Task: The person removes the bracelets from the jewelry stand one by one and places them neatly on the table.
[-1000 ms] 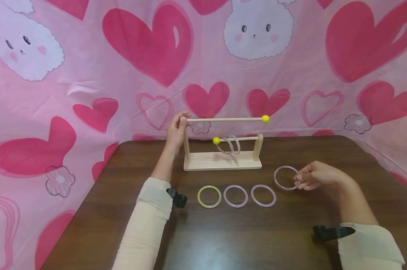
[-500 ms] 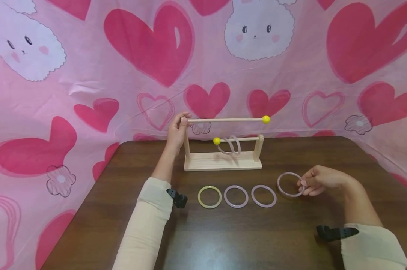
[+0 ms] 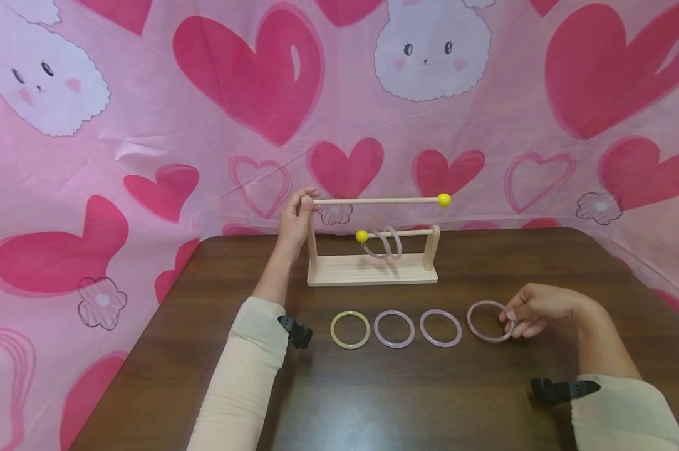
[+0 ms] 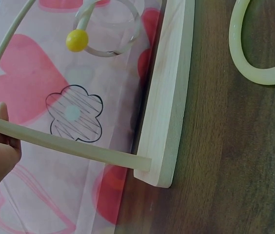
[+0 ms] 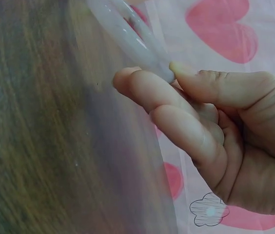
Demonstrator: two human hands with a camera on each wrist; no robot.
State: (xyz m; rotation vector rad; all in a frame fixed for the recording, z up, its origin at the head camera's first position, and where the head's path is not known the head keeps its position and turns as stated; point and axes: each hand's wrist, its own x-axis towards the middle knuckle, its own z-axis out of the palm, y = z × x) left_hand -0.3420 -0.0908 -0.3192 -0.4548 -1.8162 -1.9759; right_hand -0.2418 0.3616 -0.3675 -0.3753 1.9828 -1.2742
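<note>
We count six rings. One purplish ring (image 3: 490, 339) is in the right hand (image 3: 542, 307), its grip pinching the near edge between thumb and fingers; whether it touches the tabletop (image 3: 339, 401) we cannot tell. Just left of it, three lie flat in a row: one yellow ring (image 3: 350, 346), two lilac rings (image 3: 394, 345). Two pale rings (image 3: 399, 244) hang on the lower rod (image 3: 415, 233) of one wooden stand (image 3: 373, 270), behind the row. On it we tally two posts, two rods, two yellow balls (image 3: 443, 200), one per rod end. Left hand (image 3: 294, 219): grip holding the left post (image 3: 312, 245) at its top, thumb in front. Two black wrist devices (image 3: 296, 332), one per arm.
</note>
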